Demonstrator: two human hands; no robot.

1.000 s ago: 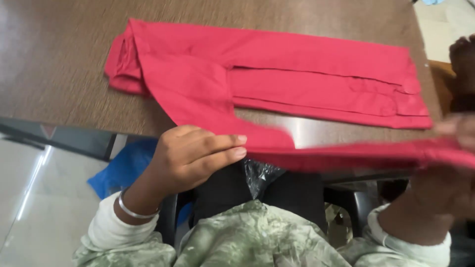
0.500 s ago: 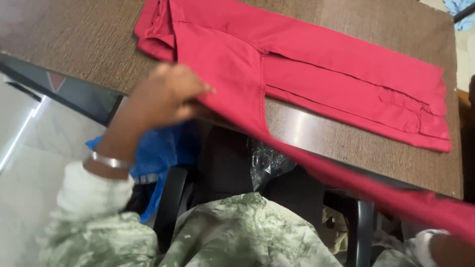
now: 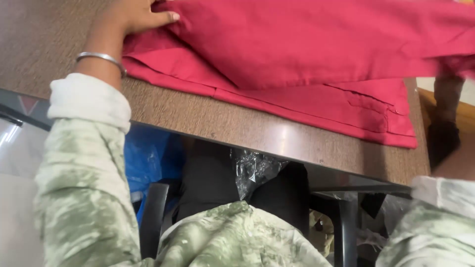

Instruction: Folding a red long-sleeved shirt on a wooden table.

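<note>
Head: left hand (image 3: pixel 136 15) now pressing red trousers (image 3: pixel 307 54).

I note green-and-cream mottled sleeves (image 3: pixel 81 198) with white ribbed cuffs (image 3: pixel 89 99); a plain silver bangle (image 3: pixel 101 58) circles the left wrist.

One view only, from the person's head, looking steeply down and forward, close over the table (image 3: pixel 277 133) edge. The table fills the frame from 9 to 3 o'clock; the person's lap and sleeves lie nearest, at 6 o'clock.
</note>
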